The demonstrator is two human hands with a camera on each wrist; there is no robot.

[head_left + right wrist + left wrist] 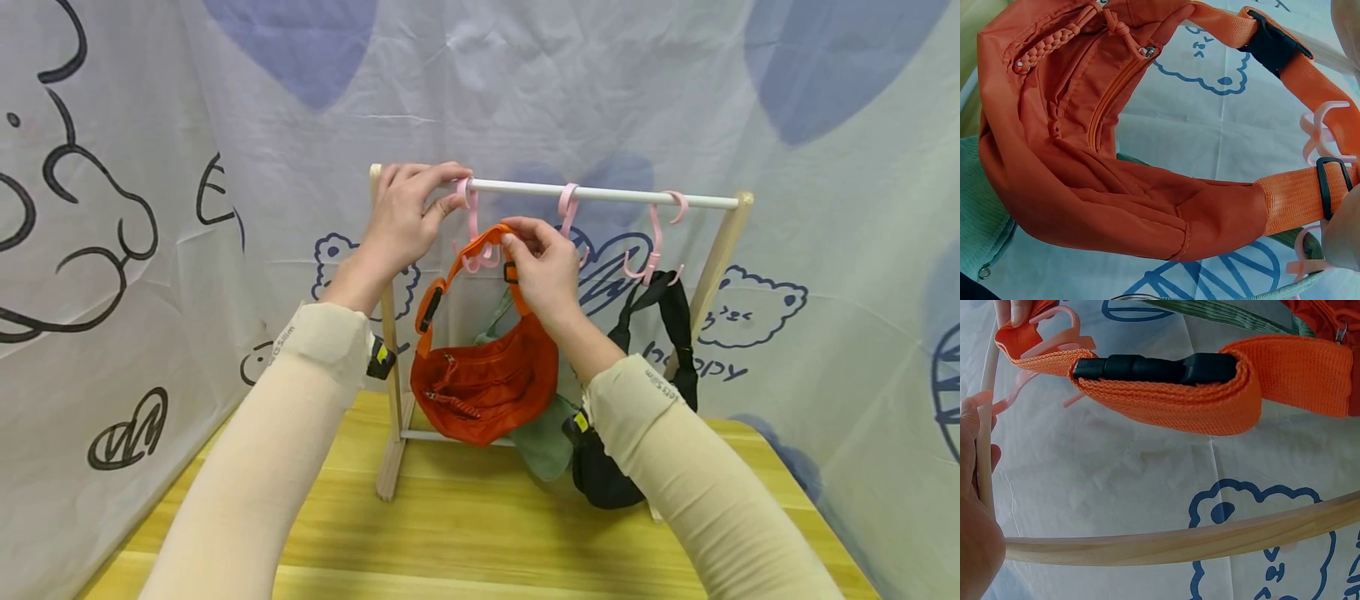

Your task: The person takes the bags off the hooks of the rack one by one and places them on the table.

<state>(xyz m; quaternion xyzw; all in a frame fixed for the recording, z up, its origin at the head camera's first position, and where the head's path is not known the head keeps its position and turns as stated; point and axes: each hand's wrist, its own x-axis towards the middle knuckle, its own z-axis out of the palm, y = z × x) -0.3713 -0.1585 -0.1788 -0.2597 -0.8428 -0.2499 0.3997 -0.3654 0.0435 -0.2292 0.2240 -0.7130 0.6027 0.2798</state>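
Observation:
An orange-red sling bag (495, 379) hangs from its orange strap (1310, 375), which passes by the prongs of the leftmost pink hook (473, 218). At the rod's left end, my left hand (403, 218) pinches the top of that hook between thumb and fingers, right at the white rod (615, 194). My right hand (547, 271) pinches the strap near its top, just right of the prongs. A black buckle (1157, 367) and a black slider (1334, 187) sit on the strap. Two braided zip pulls dangle on the bag's front.
A green bag (543, 450) hangs behind the orange one, below the middle pink hook (568, 204). On the right pink hook (656, 237) hangs a black bag (603, 475). The wooden-legged rack stands on a wood-grain table (450, 542), with a printed curtain (510, 75) behind.

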